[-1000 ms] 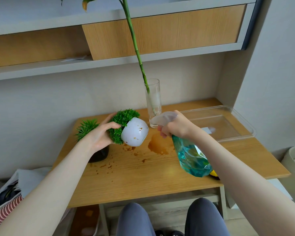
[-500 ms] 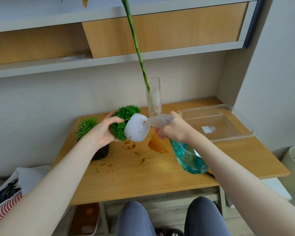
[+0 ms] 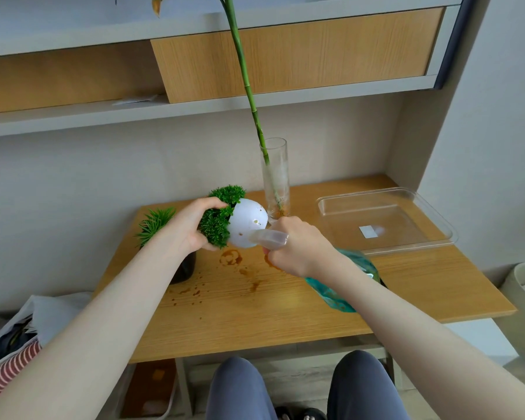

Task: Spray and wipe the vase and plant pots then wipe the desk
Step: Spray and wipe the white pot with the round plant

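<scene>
The white pot [image 3: 247, 223] is lifted off the desk [image 3: 285, 301] above its back-left part, tipped on its side with its spotted base toward the spray bottle [image 3: 340, 277]. I've brought the nozzle from well apart to almost touching the pot, so I judge this spray is landing now and wiping comes next. My left hand [image 3: 191, 227] grips the pot round its green foliage; my right hand [image 3: 297, 247] is wrapped round the bottle's trigger, wrist bent inward. The glass vase [image 3: 275, 180] stands just behind, near the back edge.

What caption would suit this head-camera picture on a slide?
Left hand tips a white plant pot sideways while right hand aims a spray bottle at it, above a stained desk.
</scene>
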